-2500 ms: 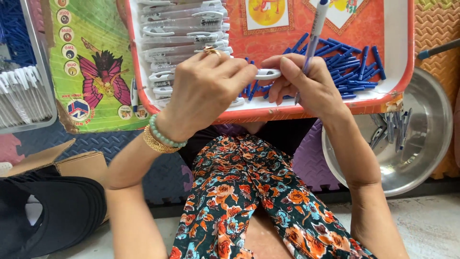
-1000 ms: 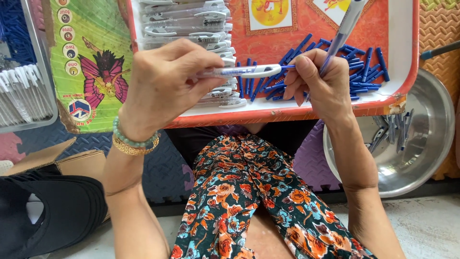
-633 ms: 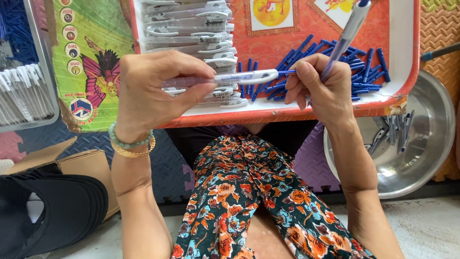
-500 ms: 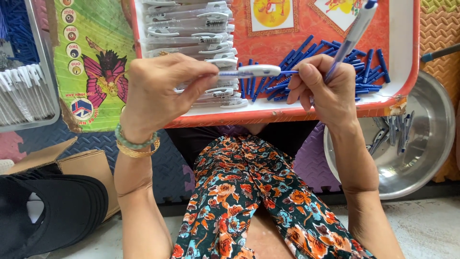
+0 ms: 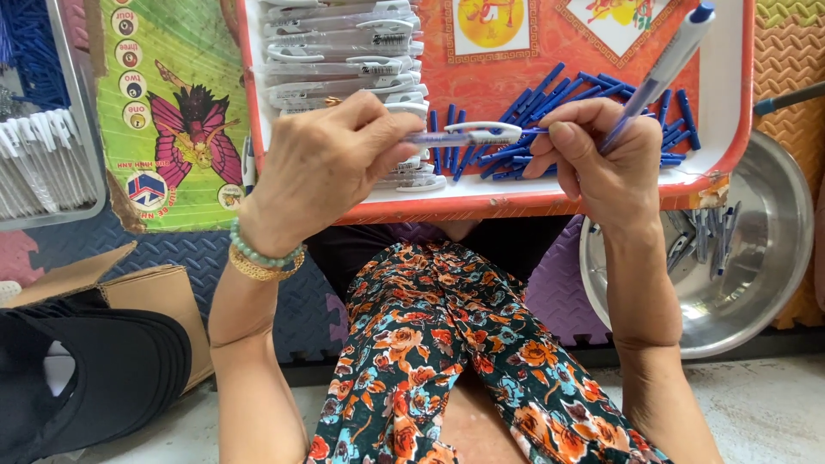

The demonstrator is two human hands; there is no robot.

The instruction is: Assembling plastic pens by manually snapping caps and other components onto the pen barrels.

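Nearest: one steel bowl [image 5: 756,292] holding metal clips, too many to count. Left hand [image 5: 322,167]: fingers clamped on one white pen barrel [image 5: 468,134], held level above the red tray [image 5: 730,129]. Right hand [image 5: 601,163]: fingers closed on that barrel's tip and one assembled pen [image 5: 662,69]. Farther: loose blue caps [image 5: 533,107], stacked white barrels [image 5: 344,43], uncountable.

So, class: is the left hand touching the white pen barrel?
Touching. The head view shows the left hand pinching the white pen barrel with its fingertips.
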